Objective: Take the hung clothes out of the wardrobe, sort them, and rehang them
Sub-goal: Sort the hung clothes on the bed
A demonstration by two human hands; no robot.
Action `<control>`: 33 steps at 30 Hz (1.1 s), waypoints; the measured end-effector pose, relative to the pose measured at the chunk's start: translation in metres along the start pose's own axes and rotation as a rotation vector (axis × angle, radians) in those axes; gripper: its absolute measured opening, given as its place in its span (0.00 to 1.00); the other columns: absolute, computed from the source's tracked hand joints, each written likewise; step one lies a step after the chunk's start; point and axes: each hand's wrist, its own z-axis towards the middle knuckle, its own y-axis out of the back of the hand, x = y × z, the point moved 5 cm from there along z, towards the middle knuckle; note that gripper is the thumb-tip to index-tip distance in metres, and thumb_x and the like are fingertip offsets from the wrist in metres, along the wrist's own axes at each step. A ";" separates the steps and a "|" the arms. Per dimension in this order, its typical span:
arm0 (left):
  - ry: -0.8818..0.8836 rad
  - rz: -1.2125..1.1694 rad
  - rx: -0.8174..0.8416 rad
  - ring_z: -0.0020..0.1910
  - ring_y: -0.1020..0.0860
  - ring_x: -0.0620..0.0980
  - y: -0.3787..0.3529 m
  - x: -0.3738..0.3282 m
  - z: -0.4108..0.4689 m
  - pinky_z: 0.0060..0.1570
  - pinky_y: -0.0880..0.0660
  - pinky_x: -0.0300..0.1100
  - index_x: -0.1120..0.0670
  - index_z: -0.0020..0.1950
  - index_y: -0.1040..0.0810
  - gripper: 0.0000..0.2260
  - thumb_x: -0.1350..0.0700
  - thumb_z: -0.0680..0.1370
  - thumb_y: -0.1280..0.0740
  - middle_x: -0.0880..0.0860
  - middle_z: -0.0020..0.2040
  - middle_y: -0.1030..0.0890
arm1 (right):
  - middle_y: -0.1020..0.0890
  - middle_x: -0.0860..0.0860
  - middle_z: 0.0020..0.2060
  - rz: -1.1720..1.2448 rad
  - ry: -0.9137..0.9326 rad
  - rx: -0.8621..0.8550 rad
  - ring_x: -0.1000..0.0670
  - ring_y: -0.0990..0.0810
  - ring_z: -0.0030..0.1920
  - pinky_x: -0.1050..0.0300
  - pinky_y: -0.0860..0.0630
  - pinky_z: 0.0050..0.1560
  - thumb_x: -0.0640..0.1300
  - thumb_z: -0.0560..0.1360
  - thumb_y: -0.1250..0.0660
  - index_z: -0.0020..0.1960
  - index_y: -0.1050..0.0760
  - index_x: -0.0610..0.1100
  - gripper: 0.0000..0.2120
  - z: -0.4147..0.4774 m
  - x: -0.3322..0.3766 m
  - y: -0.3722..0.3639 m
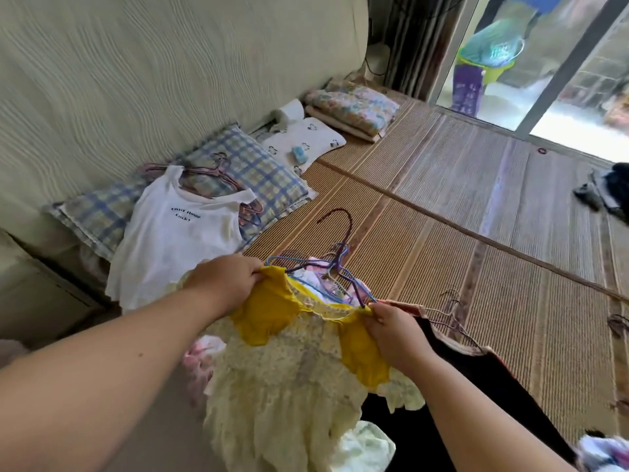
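Now the dress [289,376] is up in both hands, pale yellow and floral with mustard sleeves, held by its shoulders just above the heap of clothes nearest the camera. The left hand [221,284] has its fingers curled and clamped on one shoulder. The right hand [394,332] pinches the other, thumb and fingers closed on the cloth. That wide two-point hold spreads the neckline and lets the skirt drop, which looks to me like a way of checking what sort of garment it is, or of opening the neck for a hanger. And the hangers [330,274] are right there, a tangle of blue and purple wire just beyond the collar, handy for the next reach. Whether one is already inside the dress I cannot tell. To the left a white tee [177,240] lies flat, draped over a plaid pillow [245,165], so that corner seems to serve as a sorted spot. On the right a black garment [483,379] lies on the mat [476,216], touching the dress's hem side but well apart from the tee, so it is likely another group. Farther off, folded bedding [354,107] sits at the mat's far corner, and a dark heap [609,192] lies at its right edge. My read is that sorting is under way and rehanging has not yet begun.
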 end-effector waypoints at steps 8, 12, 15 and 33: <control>0.065 0.074 0.193 0.54 0.24 0.58 -0.118 0.006 0.156 0.49 0.28 0.48 0.50 0.46 0.29 0.10 0.48 0.81 0.45 0.55 0.53 0.22 | 0.18 0.47 0.51 -0.029 -0.121 0.139 0.46 0.21 0.51 0.57 0.26 0.47 0.41 0.77 0.40 0.58 0.24 0.49 0.12 0.148 -0.084 -0.057; 0.096 0.138 0.294 0.57 0.24 0.58 -0.178 0.010 0.208 0.48 0.31 0.48 0.48 0.48 0.29 0.09 0.48 0.82 0.46 0.55 0.56 0.22 | 0.20 0.46 0.46 -0.183 -0.128 0.155 0.44 0.21 0.49 0.55 0.28 0.44 0.46 0.79 0.43 0.60 0.25 0.52 0.13 0.208 -0.124 -0.086; 0.117 0.207 0.316 0.59 0.25 0.58 -0.216 0.013 0.236 0.52 0.31 0.48 0.50 0.57 0.27 0.12 0.48 0.82 0.47 0.54 0.59 0.23 | 0.27 0.50 0.39 -0.277 -0.131 0.160 0.44 0.21 0.48 0.56 0.32 0.41 0.46 0.79 0.43 0.59 0.25 0.53 0.13 0.237 -0.148 -0.112; 0.008 0.037 0.321 0.75 0.46 0.53 -0.241 -0.034 0.139 0.72 0.42 0.53 0.42 0.75 0.42 0.27 0.44 0.77 0.39 0.52 0.78 0.45 | 0.38 0.49 0.73 -0.295 -0.105 0.062 0.46 0.37 0.71 0.54 0.37 0.66 0.55 0.75 0.37 0.75 0.43 0.55 0.31 0.153 -0.139 -0.108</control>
